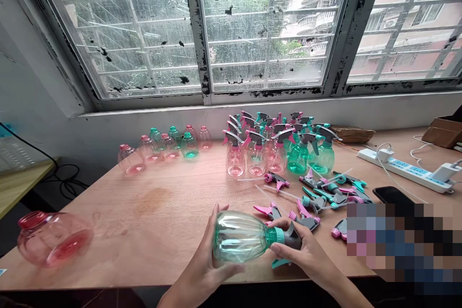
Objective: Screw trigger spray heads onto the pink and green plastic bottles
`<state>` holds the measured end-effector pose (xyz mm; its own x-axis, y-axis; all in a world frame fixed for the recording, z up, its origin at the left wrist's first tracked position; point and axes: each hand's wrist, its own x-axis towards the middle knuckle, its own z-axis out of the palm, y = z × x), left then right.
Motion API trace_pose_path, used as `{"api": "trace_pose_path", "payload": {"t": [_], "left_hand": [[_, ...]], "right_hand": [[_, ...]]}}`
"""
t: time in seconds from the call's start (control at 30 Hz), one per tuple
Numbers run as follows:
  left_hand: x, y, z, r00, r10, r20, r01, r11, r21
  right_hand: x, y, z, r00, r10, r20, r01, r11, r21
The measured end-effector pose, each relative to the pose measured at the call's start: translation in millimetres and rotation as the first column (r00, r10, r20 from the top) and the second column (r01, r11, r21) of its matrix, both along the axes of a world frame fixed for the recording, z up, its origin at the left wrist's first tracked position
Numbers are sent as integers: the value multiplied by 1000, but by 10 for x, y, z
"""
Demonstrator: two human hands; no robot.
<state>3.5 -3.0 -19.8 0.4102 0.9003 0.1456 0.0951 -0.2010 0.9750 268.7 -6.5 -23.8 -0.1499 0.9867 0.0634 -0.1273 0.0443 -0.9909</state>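
Left hand (205,262) at 6 o'clock cradling teal plastic spray bottle (238,237), fingers curled round body; right hand (305,250) fingers closed on grey trigger sprayer (290,239) at neck.

1 teal-tinted clear plastic spray bottle (240,236) | ribbed body, lying on its side, base to viewer's left | 1 grey trigger head (291,239) on teal neck collar | teal trigger pointing down

Left hand (202,260) cupped upward, right hand (306,250) turned inward — its fingers (283,224) curled, both bare
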Motion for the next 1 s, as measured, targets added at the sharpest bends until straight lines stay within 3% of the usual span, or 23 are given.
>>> {"api": "trace_pose_path", "payload": {"t": [0.13, 0.43, 0.73, 1.0], "left_hand": [[-38, -6, -10, 998, -48, 30, 49, 999, -11], [-9, 18, 10, 999, -1, -49, 2, 1000, 22], [-43, 31, -65, 1000, -26, 7, 26, 999, -38], [-23, 41, -44, 999, 9, -35, -8, 999, 31]], "right_hand": [[2, 0, -4, 1000, 7, 16, -7, 1000, 12], [53, 52, -78, 997, 36, -65, -37, 999, -13], [33, 20, -30, 998, 24, 60, -24, 1000, 12], [16, 36, -60, 1000, -21, 14, 21, 1000, 2]]}}
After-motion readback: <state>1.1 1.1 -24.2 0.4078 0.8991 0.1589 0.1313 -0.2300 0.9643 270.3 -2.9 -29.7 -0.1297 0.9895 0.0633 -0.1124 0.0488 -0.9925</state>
